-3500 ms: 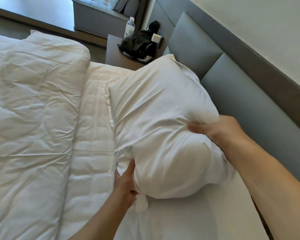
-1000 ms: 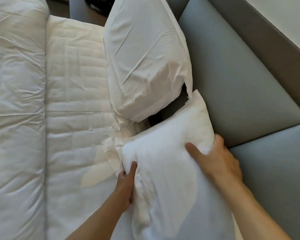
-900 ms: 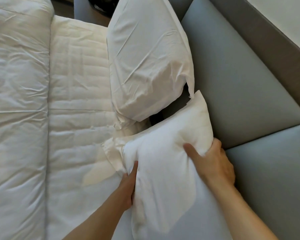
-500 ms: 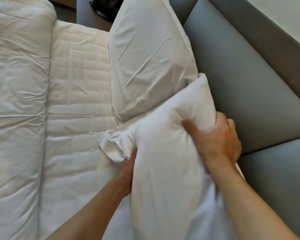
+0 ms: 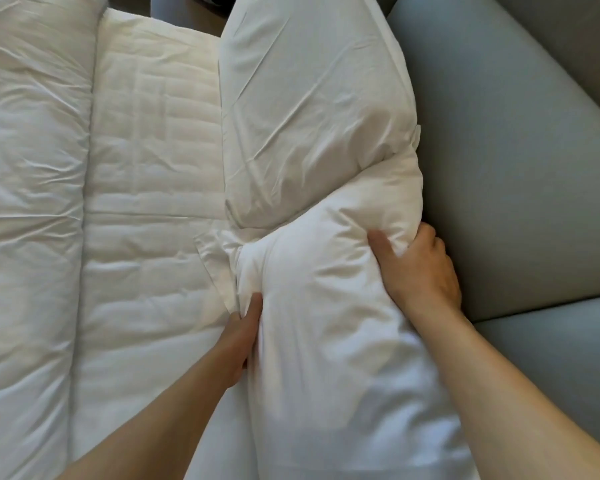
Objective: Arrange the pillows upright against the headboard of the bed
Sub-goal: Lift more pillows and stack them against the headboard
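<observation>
Two hands grip the near pillow [image 5: 329,341]: the left hand [image 5: 238,344] pinches its mattress-side edge, fingers closed into the fabric, while the right hand [image 5: 418,268] clamps its upper corner beside the grey headboard [image 5: 520,174]. One far pillow [image 5: 309,109] leans on that headboard, touching the near one. One folded duvet [image 5: 28,202] lies on the left side of the bed.

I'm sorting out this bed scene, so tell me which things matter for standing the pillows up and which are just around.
Part of the job:
near pillow, gripped by left hand and right hand
far pillow, already leaning on the headboard
headboard

Just around:
folded duvet
quilted mattress pad
</observation>
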